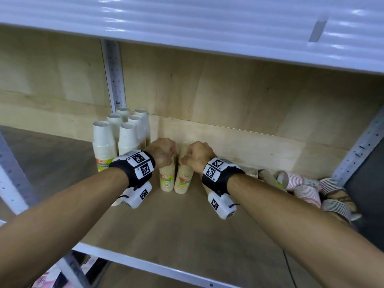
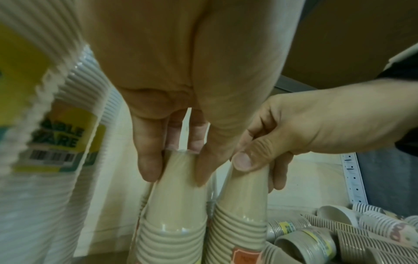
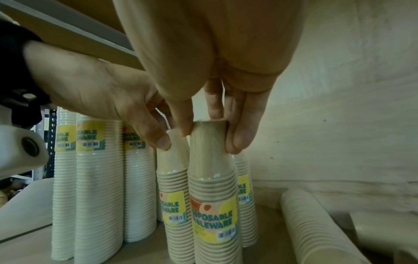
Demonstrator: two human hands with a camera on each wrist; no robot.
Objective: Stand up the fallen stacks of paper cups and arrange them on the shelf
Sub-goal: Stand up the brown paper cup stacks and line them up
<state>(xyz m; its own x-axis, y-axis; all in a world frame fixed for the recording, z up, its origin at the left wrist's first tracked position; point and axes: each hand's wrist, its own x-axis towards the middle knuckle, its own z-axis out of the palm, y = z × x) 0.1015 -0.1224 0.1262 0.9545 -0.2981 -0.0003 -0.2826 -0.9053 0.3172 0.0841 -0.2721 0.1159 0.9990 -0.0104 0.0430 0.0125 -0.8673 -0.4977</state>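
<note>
Near the wooden shelf's (image 1: 187,221) back edge, your left hand (image 1: 161,151) and right hand (image 1: 198,154) each pinch an upright beige paper-cup stack (image 3: 172,187) (image 3: 212,196); only the wrist views show the fingertips' grip.

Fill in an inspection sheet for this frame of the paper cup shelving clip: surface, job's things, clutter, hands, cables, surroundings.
Surface: wooden shelf board with a white front edge, wooden back panel behind it.
Job's things: two beige cup stacks, left stack and right stack, upright side by side; white stacks upright at back left; fallen stacks piled at the right end.
Clutter: nothing seen beyond the fallen cups.
Hands: left hand holds the top of the left stack; right hand holds the top of the right stack; each grip is at the top cup.
Cables: thin dark cable below the shelf edge.
Surroundings: white shelf above, perforated metal uprights.
</note>
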